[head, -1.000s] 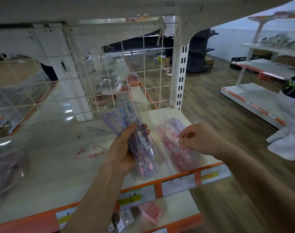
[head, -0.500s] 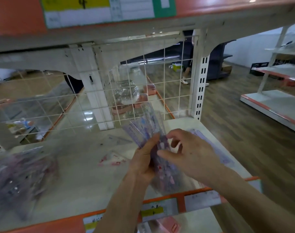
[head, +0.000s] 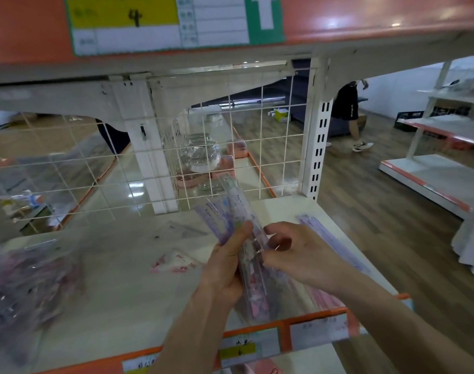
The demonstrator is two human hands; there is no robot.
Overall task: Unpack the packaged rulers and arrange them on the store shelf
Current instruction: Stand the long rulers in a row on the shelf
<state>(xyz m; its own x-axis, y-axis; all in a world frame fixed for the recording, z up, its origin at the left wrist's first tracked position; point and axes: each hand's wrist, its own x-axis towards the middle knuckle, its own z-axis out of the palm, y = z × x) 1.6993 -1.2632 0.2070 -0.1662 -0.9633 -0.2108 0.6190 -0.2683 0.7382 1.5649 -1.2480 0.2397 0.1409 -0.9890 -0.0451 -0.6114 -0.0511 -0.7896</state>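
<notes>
Gripping rulers (head: 230,210): left hand (head: 226,268), right hand (head: 298,256)

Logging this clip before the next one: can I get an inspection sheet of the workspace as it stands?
Surface: white shelf, orange front edge with price labels.
Job's things: ruler bundle fanned above the shelf; laid rulers flat at its right end.
Clutter: clear wrapper with red print; blurred bag of purplish items at left.
Hands: left hand grips the bundle; right hand pinches its edge.
Cables: nothing seen.
Surroundings: wire grid behind the shelf; a person in the far aisle.
</notes>
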